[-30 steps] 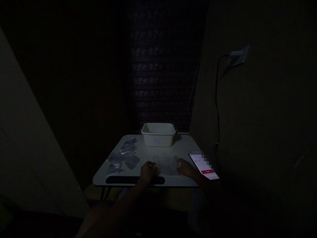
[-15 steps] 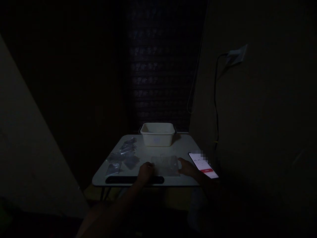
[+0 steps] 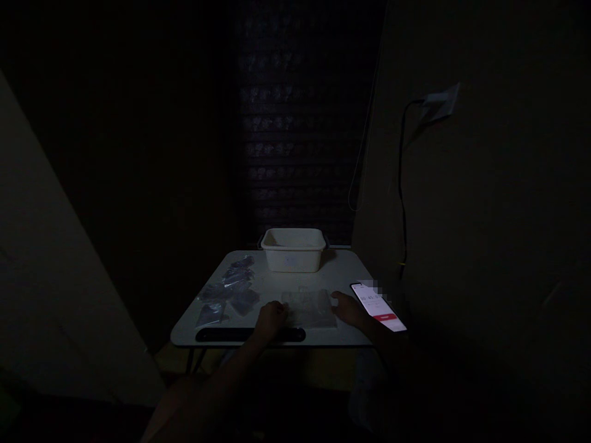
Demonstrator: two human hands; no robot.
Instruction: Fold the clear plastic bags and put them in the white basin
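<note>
On the small white table (image 3: pixel 272 283) a clear plastic bag (image 3: pixel 311 309) lies flat between my two hands. My left hand (image 3: pixel 271 317) is closed, its fingers pinching the bag's left edge. At the bag's right edge is my right hand (image 3: pixel 349 309), thumb and fingers curved and apart; the dim light hides whether it touches the plastic. Several more clear bags lie in a loose group to the left, among them a flat bag (image 3: pixel 211 314) near the front and a crumpled bag (image 3: pixel 237 277) farther back. Their contents, if any, are too dark to make out.
A white plastic basin (image 3: pixel 293 259) stands at the table's back. Along the front edge runs a black strip (image 3: pixel 226 335), partly under my left arm. A lit phone (image 3: pixel 379 307) lies on the right. A cable (image 3: pixel 401 184) hangs from the wall socket (image 3: pixel 443 104).
The hands and the bag hold almost the same place. My right hand's fingers have drawn slightly closer together. The digits on the phone screen differ.
</note>
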